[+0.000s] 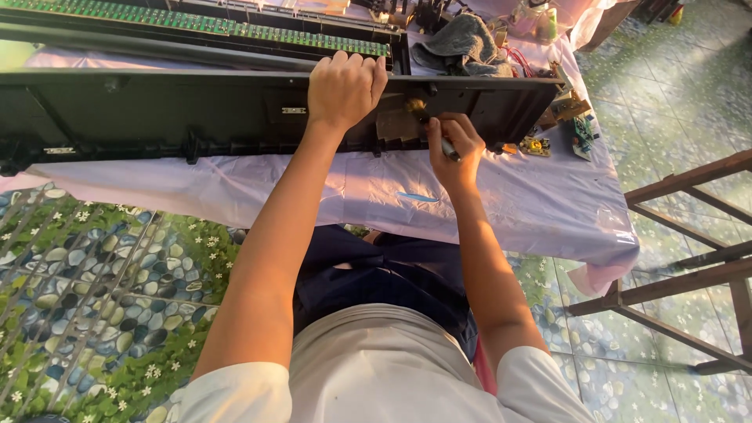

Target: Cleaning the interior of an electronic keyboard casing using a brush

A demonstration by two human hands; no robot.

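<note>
Gripping the top edge of a long black casing (235,110), the left hand (345,86) curls its fingers over the rim in the head view. The casing stands on edge along a tabletop (376,196) draped in pale lilac cloth. Just to the right, the right hand (454,145) is closed around a thin dark tool (439,137), its tip against the casing's face. Behind lies a green circuit strip (196,23), with a grey rag (462,43) nearby.

Long black keyboard casing (196,110) tilted on edge; slim screwdriver (439,137) against it.
</note>
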